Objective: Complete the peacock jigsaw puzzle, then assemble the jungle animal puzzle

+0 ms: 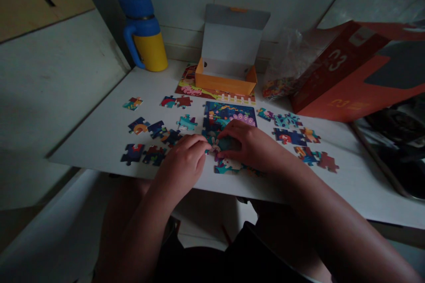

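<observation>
A puzzle piece with a white rabbit-like figure (215, 145) lies between my two hands, at the lower left of a partly joined sea-scene puzzle (229, 111). My left hand (186, 159) is closed, its thumb and fingertips pinching the left edge of that piece. From the other side my right hand (247, 143) curls over the puzzle, thumb and index finger gripping the same piece. Below my right palm, more joined pieces (229, 167) show in part; the rest is hidden. Loose puzzle pieces (154, 154) lie near my left hand.
Several more pieces (288, 136) lie right of the puzzle. Behind it, an open orange box (226, 83) stands on a printed picture sheet (187, 86). A blue and yellow flask (149, 44) stands back left. A plastic bag (282, 79) and a large red box (345, 75) stand at right.
</observation>
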